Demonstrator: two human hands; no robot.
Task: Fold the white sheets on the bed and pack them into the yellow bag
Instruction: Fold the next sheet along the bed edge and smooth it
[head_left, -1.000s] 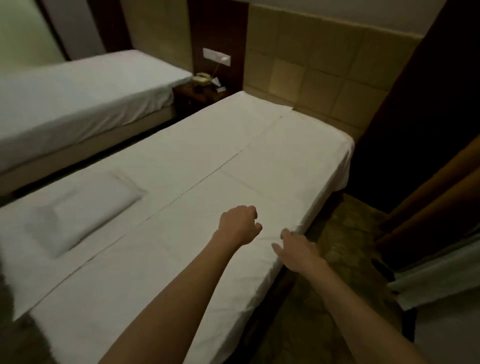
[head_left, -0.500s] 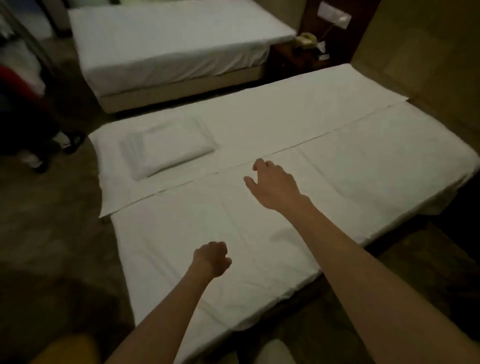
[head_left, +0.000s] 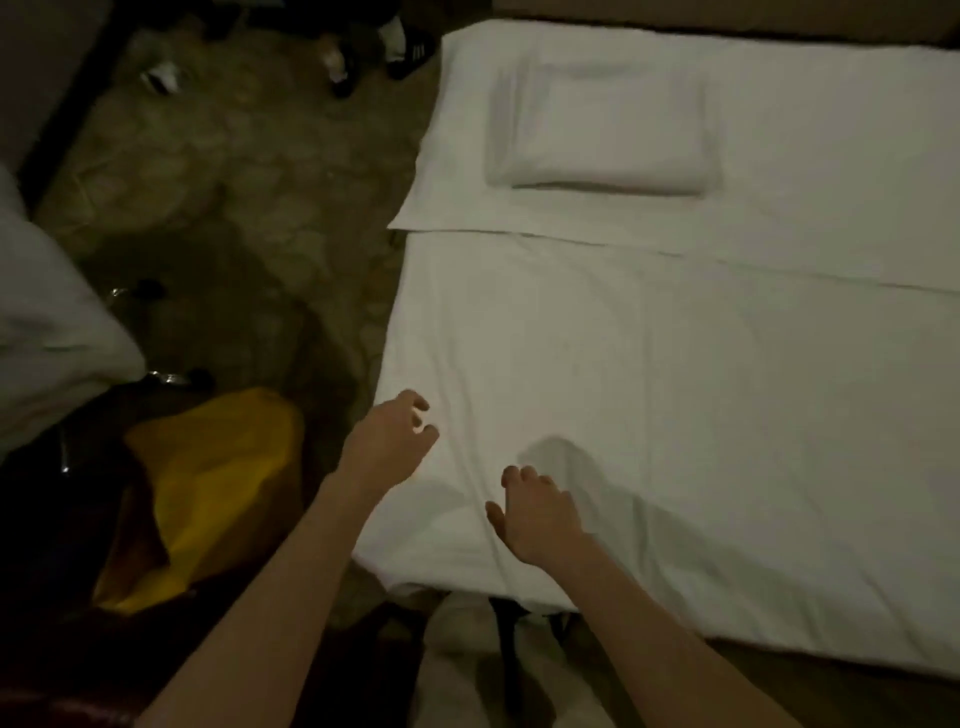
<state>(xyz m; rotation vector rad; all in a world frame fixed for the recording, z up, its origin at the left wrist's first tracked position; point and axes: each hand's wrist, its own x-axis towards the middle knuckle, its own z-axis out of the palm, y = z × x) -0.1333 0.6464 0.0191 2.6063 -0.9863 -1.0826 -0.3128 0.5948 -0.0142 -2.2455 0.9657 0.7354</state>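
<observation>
Left hand at the near-left corner of the bed, fingers curled half open over the sheet's left border, nothing pinched between them. Right hand just beside it toward 4 o'clock, palm down, fingers spread and loose, holding nothing; whether the fingertips touch the cloth cannot be told.

Near white sheet lying flat across the mattress, its left border running from 12 to 6 along the bed's side, its near border draped over the front from 8 toward 4 o'clock. Faint creases fanning out from the corner beneath the hands. Far white sheet lapping over at 12 o'clock, its straight hem crossing the bed from 9 toward 3, its left corner jutting slightly past the bed's side. Folded white bundle resting on that far sheet, well apart from both hands.

Yellow bag on the floor at 9 o'clock from the left hand, slumped, close to the bed's corner. Patterned carpet open from 10 to 12 o'clock beside the bed. Shoes at the far end of that strip. Another white bed corner at far 9 o'clock.
</observation>
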